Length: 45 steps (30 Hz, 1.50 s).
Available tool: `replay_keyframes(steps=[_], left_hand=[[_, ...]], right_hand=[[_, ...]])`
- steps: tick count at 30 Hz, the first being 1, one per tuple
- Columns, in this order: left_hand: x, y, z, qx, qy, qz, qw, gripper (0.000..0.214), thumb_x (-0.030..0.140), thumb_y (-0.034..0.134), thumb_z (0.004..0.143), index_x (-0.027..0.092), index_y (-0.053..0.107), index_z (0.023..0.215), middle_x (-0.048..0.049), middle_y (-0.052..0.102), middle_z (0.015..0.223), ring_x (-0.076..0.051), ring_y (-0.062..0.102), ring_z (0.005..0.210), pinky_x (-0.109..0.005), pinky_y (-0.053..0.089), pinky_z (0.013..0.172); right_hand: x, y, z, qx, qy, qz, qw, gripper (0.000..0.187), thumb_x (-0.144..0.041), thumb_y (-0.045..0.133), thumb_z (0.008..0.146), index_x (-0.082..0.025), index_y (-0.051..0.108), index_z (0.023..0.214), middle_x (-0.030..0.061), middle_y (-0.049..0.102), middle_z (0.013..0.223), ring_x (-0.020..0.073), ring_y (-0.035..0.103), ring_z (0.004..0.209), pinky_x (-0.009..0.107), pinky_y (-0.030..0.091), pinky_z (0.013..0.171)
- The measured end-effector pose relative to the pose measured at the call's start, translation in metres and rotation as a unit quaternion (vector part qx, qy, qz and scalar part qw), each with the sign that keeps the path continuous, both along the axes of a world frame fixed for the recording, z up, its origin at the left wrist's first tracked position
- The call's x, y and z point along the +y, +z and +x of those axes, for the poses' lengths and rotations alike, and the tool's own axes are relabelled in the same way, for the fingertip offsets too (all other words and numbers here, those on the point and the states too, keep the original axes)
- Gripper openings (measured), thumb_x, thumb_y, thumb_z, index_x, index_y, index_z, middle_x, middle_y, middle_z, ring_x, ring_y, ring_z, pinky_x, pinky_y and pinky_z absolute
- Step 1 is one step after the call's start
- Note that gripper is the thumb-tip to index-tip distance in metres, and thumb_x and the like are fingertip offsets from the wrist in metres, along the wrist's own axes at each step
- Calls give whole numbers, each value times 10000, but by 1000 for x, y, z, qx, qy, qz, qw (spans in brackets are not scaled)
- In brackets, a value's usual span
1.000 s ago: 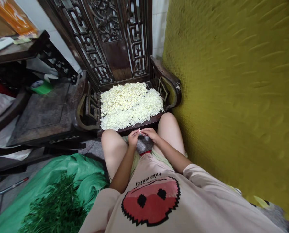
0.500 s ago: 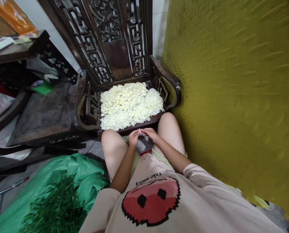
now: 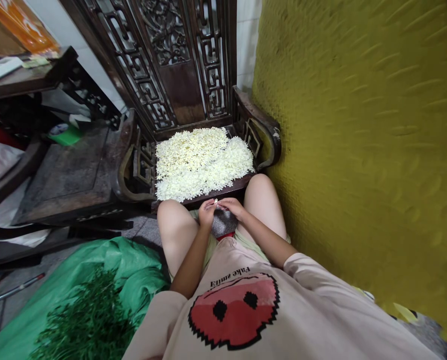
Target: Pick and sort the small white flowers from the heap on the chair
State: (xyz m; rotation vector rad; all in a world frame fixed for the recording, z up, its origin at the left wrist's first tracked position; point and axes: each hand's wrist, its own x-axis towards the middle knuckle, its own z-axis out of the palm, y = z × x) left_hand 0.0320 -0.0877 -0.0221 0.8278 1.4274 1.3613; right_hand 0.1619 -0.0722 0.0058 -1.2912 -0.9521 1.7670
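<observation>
Between my knees, just in front of the chair seat, my two hands meet at the fingertips. A small white flower (image 3: 216,201) shows where they come together. My left hand (image 3: 207,210) has its fingers pinched at the flower from the left. From the other side my right hand (image 3: 232,206) pinches at the same spot, its fingertips close against it. Any thread or stem between the fingers is too small to make out. Beyond my hands, a broad layer of loose white and cream flowers (image 3: 202,160) covers the seat of a dark carved wooden chair (image 3: 183,90).
A yellow textured mat (image 3: 358,150) rises along my right. To the left stands another dark wooden chair (image 3: 63,170) with a green container (image 3: 66,135). A green sack (image 3: 133,265) lies by my left side, with leafy green stems (image 3: 84,320) on it.
The white flower at my fingertips shows a little more plainly and has shifted very slightly. Both hands stay in nearly the same place.
</observation>
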Motion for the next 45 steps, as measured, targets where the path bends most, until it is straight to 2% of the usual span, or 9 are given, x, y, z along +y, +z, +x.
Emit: replay_keyframes(steps=[5, 10, 18, 24, 28, 33, 41, 45], left_hand=[[-1, 0, 0, 38, 21, 10, 999, 289, 248, 713, 572, 144, 637, 831, -97, 669, 853, -164, 618, 741, -304, 480, 719], [-3, 2, 0, 67, 24, 11, 997, 305, 273, 720, 564, 150, 638, 832, -72, 656, 823, -117, 566, 622, -259, 460, 635], [2, -2, -4, 20, -1, -14, 1000, 346, 274, 755, 514, 144, 638, 813, -26, 601, 721, -99, 536, 595, -252, 445, 629], [0, 2, -2, -45, -52, -15, 998, 371, 269, 765, 506, 147, 631, 829, -6, 598, 675, -103, 562, 624, -264, 461, 680], [-1, 3, 0, -64, -73, -10, 995, 389, 264, 776, 488, 143, 626, 826, 0, 596, 655, -97, 558, 607, -254, 458, 658], [-1, 4, -2, -44, -77, -3, 996, 367, 269, 771, 503, 142, 625, 815, -3, 600, 650, -99, 553, 604, -251, 449, 643], [-2, 6, 2, -56, -73, -3, 996, 350, 268, 765, 500, 138, 618, 790, 6, 594, 627, -89, 537, 577, -232, 422, 604], [-1, 4, 4, -64, -59, -14, 996, 369, 271, 773, 486, 136, 619, 793, 9, 594, 617, -91, 539, 573, -237, 421, 610]], right_hand=[[0, -1, 0, -1, 6, 1, 1000, 164, -306, 695, 627, -163, 713, 705, 26, 675, 685, 79, 514, 560, 209, 382, 574], [-1, -2, -1, -13, 5, -5, 1000, 156, -294, 690, 622, -162, 709, 702, 20, 668, 674, 80, 511, 556, 206, 377, 563], [-3, 3, 0, -18, 6, -7, 1000, 102, -259, 655, 661, -173, 700, 691, 14, 667, 684, 87, 521, 557, 211, 381, 561], [1, -4, -1, 10, -33, -61, 998, 166, -331, 627, 712, -171, 668, 706, 31, 674, 733, 90, 540, 547, 193, 359, 485], [1, -4, 0, 29, -1, -80, 996, 117, -280, 616, 725, -184, 671, 764, 25, 681, 758, 103, 582, 596, 191, 375, 500], [2, -2, 1, 51, 22, -92, 994, 54, -225, 632, 707, -181, 648, 735, 12, 663, 694, 103, 588, 591, 190, 388, 515], [1, -7, -3, 7, -12, -59, 998, 83, -206, 667, 640, -164, 602, 670, -10, 603, 602, 88, 530, 556, 194, 357, 531], [-2, -8, -7, -22, -34, -16, 999, 74, -224, 632, 639, -160, 597, 653, -19, 588, 586, 92, 500, 566, 215, 347, 571]])
